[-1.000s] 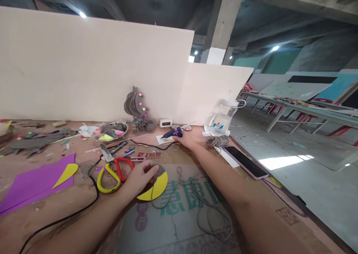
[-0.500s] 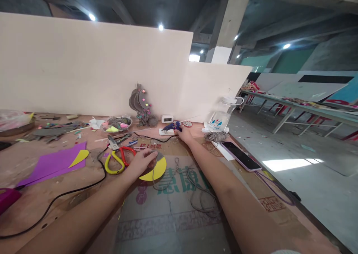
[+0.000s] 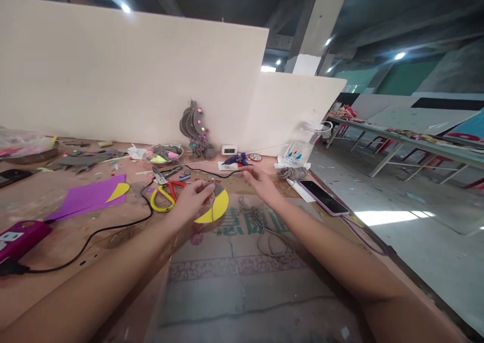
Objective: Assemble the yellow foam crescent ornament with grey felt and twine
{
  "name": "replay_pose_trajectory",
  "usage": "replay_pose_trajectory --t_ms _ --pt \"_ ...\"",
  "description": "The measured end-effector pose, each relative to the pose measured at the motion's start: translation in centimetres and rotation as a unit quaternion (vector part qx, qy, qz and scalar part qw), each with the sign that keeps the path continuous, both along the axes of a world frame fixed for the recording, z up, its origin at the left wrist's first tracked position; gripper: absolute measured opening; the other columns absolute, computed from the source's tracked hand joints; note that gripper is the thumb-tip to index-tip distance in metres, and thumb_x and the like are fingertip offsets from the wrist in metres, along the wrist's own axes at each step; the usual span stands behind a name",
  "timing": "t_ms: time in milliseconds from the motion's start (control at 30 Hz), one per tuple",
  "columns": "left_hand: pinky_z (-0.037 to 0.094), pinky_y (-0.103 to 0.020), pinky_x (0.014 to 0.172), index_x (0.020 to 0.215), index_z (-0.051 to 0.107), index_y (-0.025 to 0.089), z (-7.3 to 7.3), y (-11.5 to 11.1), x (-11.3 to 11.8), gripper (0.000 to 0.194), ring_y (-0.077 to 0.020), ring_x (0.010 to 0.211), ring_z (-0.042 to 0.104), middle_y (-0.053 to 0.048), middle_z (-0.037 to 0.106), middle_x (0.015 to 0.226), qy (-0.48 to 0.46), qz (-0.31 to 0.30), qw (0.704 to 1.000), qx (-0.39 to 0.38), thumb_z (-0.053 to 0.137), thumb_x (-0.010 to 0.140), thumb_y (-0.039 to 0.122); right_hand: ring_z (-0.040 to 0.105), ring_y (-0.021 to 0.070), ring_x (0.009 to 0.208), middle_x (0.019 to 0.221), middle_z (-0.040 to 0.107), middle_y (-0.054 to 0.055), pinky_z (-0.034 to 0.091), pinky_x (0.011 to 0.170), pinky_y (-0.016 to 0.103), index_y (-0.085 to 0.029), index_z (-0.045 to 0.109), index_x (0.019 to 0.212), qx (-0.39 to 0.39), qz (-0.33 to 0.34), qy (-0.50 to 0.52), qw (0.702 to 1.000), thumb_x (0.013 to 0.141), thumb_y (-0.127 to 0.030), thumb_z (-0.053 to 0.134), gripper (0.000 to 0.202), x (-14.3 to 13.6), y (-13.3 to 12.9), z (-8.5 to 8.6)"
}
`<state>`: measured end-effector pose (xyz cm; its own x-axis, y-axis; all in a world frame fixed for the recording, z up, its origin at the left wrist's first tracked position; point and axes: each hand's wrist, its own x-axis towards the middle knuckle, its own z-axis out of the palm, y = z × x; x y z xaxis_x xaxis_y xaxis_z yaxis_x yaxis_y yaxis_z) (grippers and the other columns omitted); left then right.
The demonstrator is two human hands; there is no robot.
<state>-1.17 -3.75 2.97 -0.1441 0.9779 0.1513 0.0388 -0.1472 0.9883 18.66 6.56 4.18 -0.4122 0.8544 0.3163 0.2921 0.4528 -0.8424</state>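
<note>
My left hand (image 3: 195,201) pinches the upper left edge of a round disc (image 3: 217,206), yellow with a grey part at its top. A strand of grey yarn runs down across the disc. My right hand (image 3: 260,183) is over the cardboard, its fingers apart and nothing seen in them. Just beyond it a dark blue glue gun (image 3: 235,159) lies on a white pad, with its black cord running left. Loose grey yarn (image 3: 270,234) curls on the clear sheet between my forearms. Yellow-and-red-handled scissors (image 3: 163,197) lie left of my left hand.
Purple sheets (image 3: 88,198) with a yellow piece lie left. A magenta power strip (image 3: 24,239) is at the left edge. Behind stand a grey decorated figure (image 3: 194,131) and a small clock (image 3: 229,150). At right are a yarn bundle (image 3: 292,173), a phone (image 3: 323,198) and a clear jug (image 3: 302,146).
My right hand has come off the glue gun and drawn back towards me. My left hand still holds the disc. The view has tilted down slightly.
</note>
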Motion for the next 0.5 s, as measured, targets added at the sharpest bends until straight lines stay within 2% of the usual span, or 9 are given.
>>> replay_pose_trajectory --t_ms 67,133,200,300,367,500 --pt "0.036 -0.020 0.049 0.065 0.052 0.016 1.1 -0.5 -0.2 0.032 -0.0075 0.047 0.046 0.003 0.052 0.055 0.007 0.012 1.000 0.025 0.063 0.070 0.045 0.059 0.0108 0.062 0.098 0.064 0.007 0.051 0.060 0.027 -0.017 0.054 0.108 -0.038 0.060 -0.004 0.997 0.085 -0.048 0.043 0.040 -0.7 -3.0 0.9" --pt "0.036 -0.020 0.050 0.066 0.052 0.016 2.2 -1.1 -0.4 0.032 -0.0076 0.048 0.045 0.003 0.053 0.056 0.012 0.025 0.998 0.050 0.062 0.071 0.046 0.057 0.0098 0.050 0.092 0.065 0.006 0.050 0.049 0.026 -0.019 0.051 0.113 -0.082 0.118 -0.009 0.990 0.084 -0.053 0.042 0.045 -1.5 -5.7 1.7" --pt "0.037 -0.020 0.053 0.068 0.053 0.016 2.9 -1.6 -0.4 0.030 -0.0080 0.051 0.047 0.003 0.054 0.059 0.019 0.034 0.997 0.069 0.061 0.072 0.045 0.056 0.0112 0.047 0.078 0.064 0.003 0.047 0.044 0.025 -0.023 0.043 0.123 -0.190 0.203 0.015 0.961 0.082 -0.055 0.046 0.053 -2.2 -7.7 2.1" --pt "0.037 -0.021 0.054 0.068 0.053 0.017 2.9 -2.1 -0.6 0.028 -0.0090 0.053 0.047 0.003 0.055 0.060 0.052 0.064 0.993 0.087 0.058 0.074 0.044 0.055 0.0121 0.047 0.065 0.060 -0.001 0.045 0.043 0.024 -0.027 0.039 0.127 -0.244 0.275 0.010 0.930 0.080 -0.053 0.050 0.054 -2.8 -9.2 1.4" --pt "0.036 -0.021 0.054 0.067 0.053 0.017 2.4 -2.2 -1.0 0.028 -0.0101 0.055 0.048 0.002 0.055 0.061 0.101 0.095 0.986 0.093 0.055 0.076 0.043 0.054 0.0115 0.047 0.066 0.060 -0.001 0.045 0.044 0.024 -0.026 0.042 0.126 -0.206 0.261 -0.019 0.943 0.081 -0.050 0.051 0.051 -2.9 -9.1 0.3" --pt "0.033 -0.022 0.052 0.065 0.054 0.018 1.7 -2.3 -1.8 0.028 -0.0120 0.055 0.049 0.003 0.053 0.056 0.195 0.106 0.973 0.065 0.055 0.076 0.043 0.051 0.0115 0.058 0.065 0.055 -0.002 0.044 0.058 0.025 -0.020 0.057 0.110 -0.053 0.133 -0.069 0.987 0.076 -0.041 0.060 0.040 -2.5 -7.9 -1.9"
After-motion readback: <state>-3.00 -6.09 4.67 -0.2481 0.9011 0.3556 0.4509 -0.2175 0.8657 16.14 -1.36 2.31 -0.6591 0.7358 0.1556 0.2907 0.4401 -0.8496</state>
